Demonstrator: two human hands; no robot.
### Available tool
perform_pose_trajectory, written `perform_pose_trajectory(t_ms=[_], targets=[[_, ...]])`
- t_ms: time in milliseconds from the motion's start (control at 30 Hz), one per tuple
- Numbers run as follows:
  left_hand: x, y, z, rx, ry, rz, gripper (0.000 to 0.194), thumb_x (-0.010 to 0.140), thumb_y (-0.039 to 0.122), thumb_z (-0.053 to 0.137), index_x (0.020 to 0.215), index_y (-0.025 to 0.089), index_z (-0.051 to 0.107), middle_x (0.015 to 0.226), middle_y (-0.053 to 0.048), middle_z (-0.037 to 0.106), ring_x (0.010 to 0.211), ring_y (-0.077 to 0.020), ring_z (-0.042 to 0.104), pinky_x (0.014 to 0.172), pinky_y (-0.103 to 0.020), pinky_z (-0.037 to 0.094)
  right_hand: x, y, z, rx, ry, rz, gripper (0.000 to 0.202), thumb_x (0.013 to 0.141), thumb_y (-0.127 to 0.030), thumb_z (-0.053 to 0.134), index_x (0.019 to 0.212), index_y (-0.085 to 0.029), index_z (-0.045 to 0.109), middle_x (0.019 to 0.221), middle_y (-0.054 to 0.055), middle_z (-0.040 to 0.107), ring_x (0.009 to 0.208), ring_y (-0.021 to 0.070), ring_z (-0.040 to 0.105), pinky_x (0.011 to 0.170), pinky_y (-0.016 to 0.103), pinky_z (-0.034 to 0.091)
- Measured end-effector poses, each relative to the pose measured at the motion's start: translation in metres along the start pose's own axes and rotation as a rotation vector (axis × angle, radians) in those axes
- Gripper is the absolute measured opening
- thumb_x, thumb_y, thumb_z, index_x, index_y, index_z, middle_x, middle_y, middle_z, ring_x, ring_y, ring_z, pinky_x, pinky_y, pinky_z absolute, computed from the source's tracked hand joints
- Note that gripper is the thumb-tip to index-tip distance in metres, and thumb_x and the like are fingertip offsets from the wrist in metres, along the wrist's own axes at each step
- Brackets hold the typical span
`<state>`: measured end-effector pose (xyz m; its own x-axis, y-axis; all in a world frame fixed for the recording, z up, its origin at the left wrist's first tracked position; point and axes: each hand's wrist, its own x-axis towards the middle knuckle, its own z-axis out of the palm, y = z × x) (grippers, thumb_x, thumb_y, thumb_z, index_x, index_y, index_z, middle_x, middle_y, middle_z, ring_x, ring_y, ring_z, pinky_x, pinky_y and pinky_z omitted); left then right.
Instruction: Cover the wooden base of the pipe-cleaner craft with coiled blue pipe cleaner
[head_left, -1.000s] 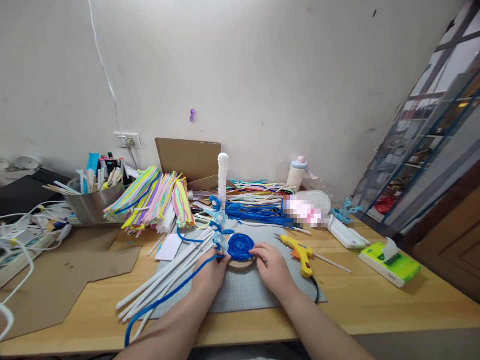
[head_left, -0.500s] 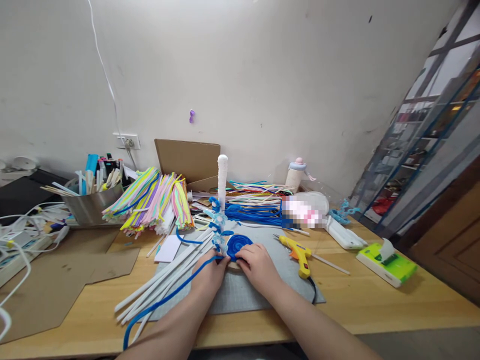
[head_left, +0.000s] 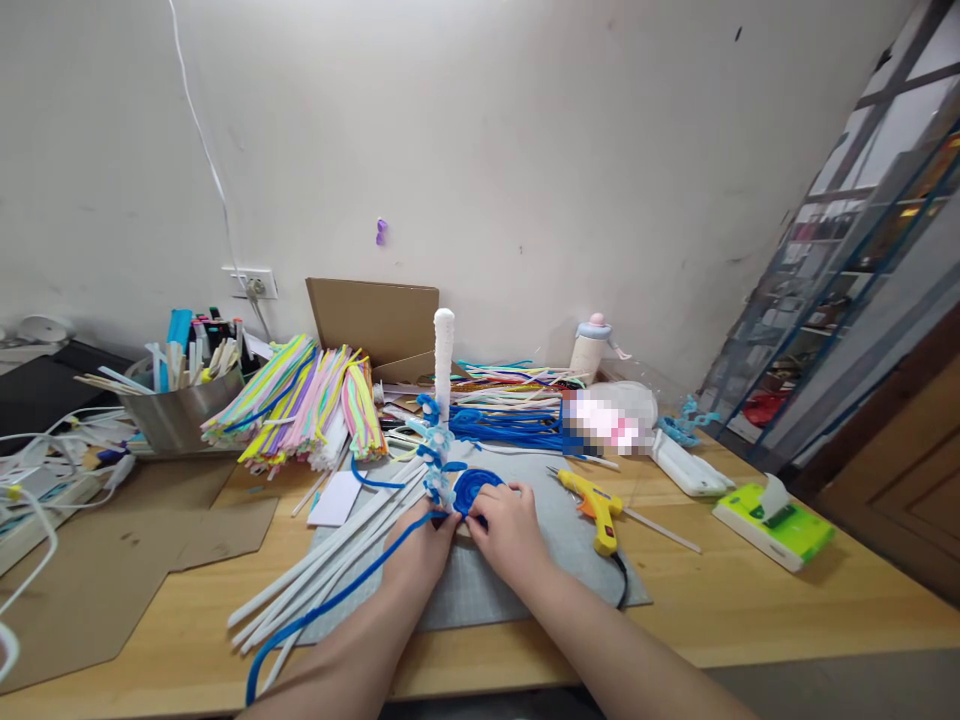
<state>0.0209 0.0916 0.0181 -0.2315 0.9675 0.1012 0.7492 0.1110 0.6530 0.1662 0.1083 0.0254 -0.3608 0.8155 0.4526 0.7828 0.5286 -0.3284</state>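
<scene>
A blue coiled pipe cleaner point(head_left: 477, 488) lies on a round base on the grey mat point(head_left: 495, 598). My left hand point(head_left: 417, 548) is closed at the coil's left side, pinching the blue strand point(head_left: 352, 583), whose loose end curves to the table's front edge. My right hand point(head_left: 506, 525) pinches the coil's near edge, its fingertips close to my left thumb. Just behind my hands stands an upright white fuzzy stick point(head_left: 443, 365), with blue curled pieces point(head_left: 437, 452) around its lower part. My fingers hide part of the base.
White sticks point(head_left: 337, 555) lie left of my hands. A yellow glue gun point(head_left: 600, 508) with a cord is on the right, then a green tissue pack point(head_left: 776, 525). Bundled pastel pipe cleaners point(head_left: 300, 400), blue pipe cleaners point(head_left: 510, 428) and a metal container point(head_left: 180, 412) stand behind.
My right hand has shifted slightly left along the coil's near edge, its fingers more bent. My left hand stays in place.
</scene>
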Motion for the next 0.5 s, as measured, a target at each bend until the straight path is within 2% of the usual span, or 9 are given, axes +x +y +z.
perform_pose_trajectory(t_ms=[300, 500], targets=[[-0.0034, -0.0015, 0.001, -0.016, 0.003, 0.02, 0.016, 0.079, 0.031, 0.06, 0.09, 0.021, 0.065, 0.086, -0.003, 0.07, 0.079, -0.0177, 0.063, 0.068, -0.025, 0.041, -0.0011, 0.0012, 0.0038, 0.016, 0.017, -0.005, 0.012, 0.08, -0.018, 0.059, 0.069, -0.02, 0.059, 0.081, 0.001, 0.065, 0.085, 0.018, 0.054, 0.09, 0.039, 0.024], [-0.0032, -0.0005, 0.0013, -0.003, -0.012, -0.014, 0.016, 0.081, 0.034, 0.058, 0.089, 0.022, 0.065, 0.086, -0.003, 0.071, 0.079, -0.0173, 0.063, 0.067, -0.025, 0.041, -0.0014, 0.0008, 0.0026, 0.004, 0.014, -0.01, 0.013, 0.081, -0.018, 0.057, 0.069, -0.021, 0.059, 0.081, 0.0, 0.065, 0.084, 0.0178, 0.054, 0.09, 0.039, 0.024]])
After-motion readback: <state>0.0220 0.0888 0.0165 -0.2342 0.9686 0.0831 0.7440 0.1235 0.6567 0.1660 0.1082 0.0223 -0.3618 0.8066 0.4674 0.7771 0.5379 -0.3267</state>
